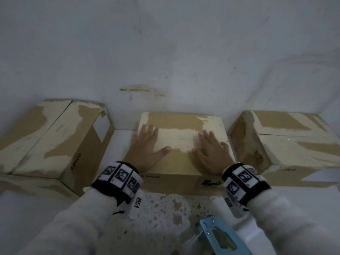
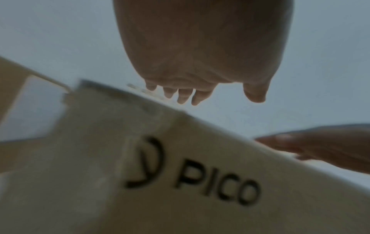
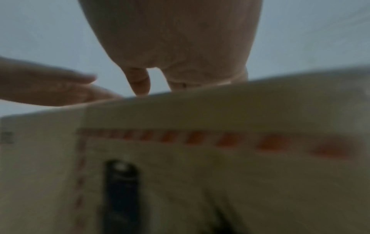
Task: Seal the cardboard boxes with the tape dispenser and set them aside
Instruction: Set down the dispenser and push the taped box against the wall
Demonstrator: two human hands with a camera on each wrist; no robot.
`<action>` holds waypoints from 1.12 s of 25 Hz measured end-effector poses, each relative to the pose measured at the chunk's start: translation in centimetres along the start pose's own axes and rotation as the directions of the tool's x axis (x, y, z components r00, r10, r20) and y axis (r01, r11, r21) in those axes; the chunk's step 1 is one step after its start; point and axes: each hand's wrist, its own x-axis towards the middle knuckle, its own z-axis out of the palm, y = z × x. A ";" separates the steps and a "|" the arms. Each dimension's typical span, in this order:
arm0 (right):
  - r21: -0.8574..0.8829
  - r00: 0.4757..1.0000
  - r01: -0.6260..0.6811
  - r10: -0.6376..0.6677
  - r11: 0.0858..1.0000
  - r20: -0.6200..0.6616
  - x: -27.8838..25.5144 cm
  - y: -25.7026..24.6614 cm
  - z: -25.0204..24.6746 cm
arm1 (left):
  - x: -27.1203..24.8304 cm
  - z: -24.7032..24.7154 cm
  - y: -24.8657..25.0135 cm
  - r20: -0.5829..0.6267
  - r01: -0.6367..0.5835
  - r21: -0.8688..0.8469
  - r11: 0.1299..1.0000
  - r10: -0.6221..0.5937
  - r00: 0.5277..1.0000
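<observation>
Boxes (image 1: 181, 144) line white table (image 1: 36, 208) against stained wall (image 1: 143, 91).

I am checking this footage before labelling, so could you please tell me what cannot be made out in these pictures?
- Tape dispenser: head view, cut off by the bottom edge; its roll cannot be seen.
- Middle box top seam: head view, partly under the left hand and right hand; whether fresh tape is on it cannot be told.
- Label on the box front: right wrist view, too blurred to read.
- Right hand's fingers: right wrist view, mostly behind the box edge.

White sleeves (image 1: 64, 227); black wristbands (image 1: 117, 183) bearing white marker tags.
</observation>
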 end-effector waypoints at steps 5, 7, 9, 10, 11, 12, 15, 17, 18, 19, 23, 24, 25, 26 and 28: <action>-0.186 0.963 0.223 -0.186 0.957 0.196 2.0 -5.4 3.1 | 1.5 2.4 3.0 0.116 -0.150 0.118 0.982 0.136 0.984; -0.240 0.966 0.229 -0.189 0.944 0.177 2.1 -4.3 3.5 | 1.5 2.6 2.3 0.129 -0.168 0.186 0.968 0.145 0.981; -0.226 0.976 0.203 -0.179 0.953 0.123 1.7 -2.4 3.2 | 1.2 2.4 1.4 0.114 -0.188 0.226 0.956 0.165 0.980; -0.205 0.983 0.172 -0.155 0.964 0.096 1.4 -1.2 2.9 | 1.1 2.2 0.6 0.105 -0.178 0.235 0.956 0.157 0.982; -0.187 0.990 0.130 -0.118 0.974 0.076 1.0 0.1 2.5 | 1.0 2.1 -0.3 0.093 -0.145 0.228 0.963 0.127 0.988; -0.168 0.996 0.081 -0.073 0.982 0.057 0.7 1.5 2.1 | 0.8 1.9 -1.4 0.069 -0.095 0.209 0.973 0.082 0.994; -0.090 1.000 -0.020 0.022 0.996 0.019 -0.2 4.1 1.4 | 0.3 1.6 -3.4 0.008 -0.012 0.115 0.993 0.012 1.000; -0.056 1.000 -0.027 0.028 0.998 0.011 -0.2 4.4 1.6 | 0.0 1.7 -3.3 0.012 -0.012 0.010 1.000 0.012 1.000; -0.038 1.000 -0.024 0.024 0.999 0.007 -0.1 4.3 1.7 | 0.0 1.7 -3.2 0.012 -0.008 -0.048 0.999 0.008 1.000; -0.021 1.000 -0.023 0.023 1.000 0.002 0.0 4.2 1.6 | 0.0 1.5 -3.1 0.016 0.003 -0.098 0.995 -0.002 1.000; -0.080 0.996 -0.002 -0.005 0.997 -0.088 -1.4 3.3 1.1 | -0.9 0.8 -2.9 0.033 -0.022 0.119 0.993 0.018 0.999; -0.092 0.995 0.034 -0.042 0.995 -0.085 -1.9 3.0 1.1 | -0.9 0.9 -2.8 0.064 -0.062 0.214 0.975 0.049 0.997; -0.104 0.995 0.084 -0.089 0.991 -0.040 -2.4 2.6 1.3 | -1.0 0.9 -2.6 0.116 -0.101 0.279 0.955 0.071 0.991; -0.133 0.991 0.130 -0.128 0.982 0.024 -2.9 2.5 1.9 | -1.1 1.1 -2.3 0.173 -0.129 0.317 0.940 0.076 0.982; -0.222 0.984 0.174 -0.162 0.960 0.072 -3.2 3.3 2.9 | -0.9 1.8 -1.8 0.193 -0.135 0.334 0.933 0.072 0.979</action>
